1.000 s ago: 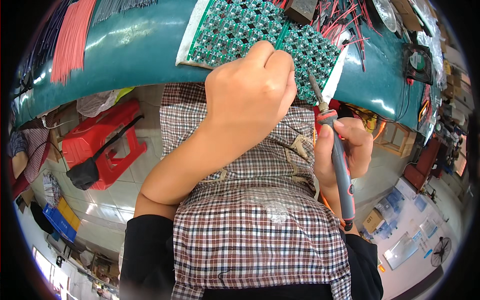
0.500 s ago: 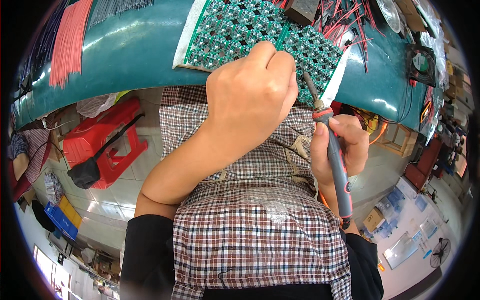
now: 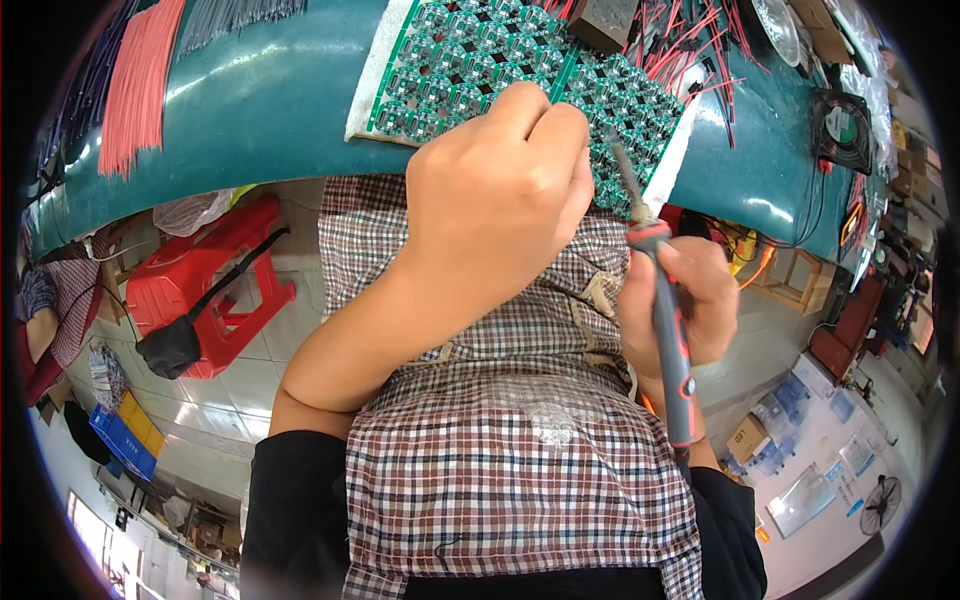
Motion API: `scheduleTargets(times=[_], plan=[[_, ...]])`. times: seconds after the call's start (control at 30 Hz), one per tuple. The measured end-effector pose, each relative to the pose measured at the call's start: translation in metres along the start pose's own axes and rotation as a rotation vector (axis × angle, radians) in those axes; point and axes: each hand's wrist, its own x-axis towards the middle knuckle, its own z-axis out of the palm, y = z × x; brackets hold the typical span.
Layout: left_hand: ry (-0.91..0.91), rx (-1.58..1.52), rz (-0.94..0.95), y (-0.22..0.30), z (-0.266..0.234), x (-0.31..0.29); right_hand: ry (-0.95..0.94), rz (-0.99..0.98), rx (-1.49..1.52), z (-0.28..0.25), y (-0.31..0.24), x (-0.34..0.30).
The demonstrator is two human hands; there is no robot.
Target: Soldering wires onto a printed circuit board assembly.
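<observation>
My left hand [image 3: 500,180] is closed over the near edge of a green circuit board panel [image 3: 430,75], which carries many small components. Its fingertips are hidden behind the back of the hand, so what they pinch cannot be made out. In my right hand [image 3: 690,295] is a grey and red soldering iron [image 3: 670,340], gripped between thumb and fingers. The iron's tip points up and away from me, over the right part of the panel near my left fingers; it is slightly blurred. Under the panel lies a white foam sheet [image 3: 377,80].
A dark block [image 3: 603,22] stands on the panel's far edge, beside loose red wires [image 3: 680,45]. Bundled pink wires [image 3: 143,85] lie on the green tabletop [image 3: 260,110] at left. A small black fan [image 3: 841,130] sits at right. Below left is a red stool [image 3: 205,290].
My right hand and the soldering iron have shifted slightly, with the handle's lower end swinging left and up. My left hand has moved slightly left; the panel stays in place.
</observation>
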Motion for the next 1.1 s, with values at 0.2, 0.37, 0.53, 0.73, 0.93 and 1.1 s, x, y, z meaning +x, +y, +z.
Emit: scheduleTargets(times=[0.2,0.37,0.53,0.73,0.93,1.1], plan=[[0.009,-0.021,-0.025,0.003,-0.004,0.008,0.032,0.041,-0.027,-0.009,0.001,0.008],[0.000,0.032,-0.027,0.002,0.003,0.013,0.045,0.048,-0.026,-0.003,0.005,0.009],[0.005,0.043,-0.045,0.001,0.006,0.015,0.060,0.047,0.025,0.002,0.011,0.010],[0.003,0.046,-0.049,0.004,0.008,0.017,0.053,0.088,0.031,0.000,0.012,0.010],[-0.004,0.047,-0.051,0.005,0.006,0.018,0.034,0.041,0.006,0.000,0.014,0.008],[-0.006,0.037,-0.054,0.005,0.006,0.017,0.026,0.022,-0.004,0.002,0.013,0.008]])
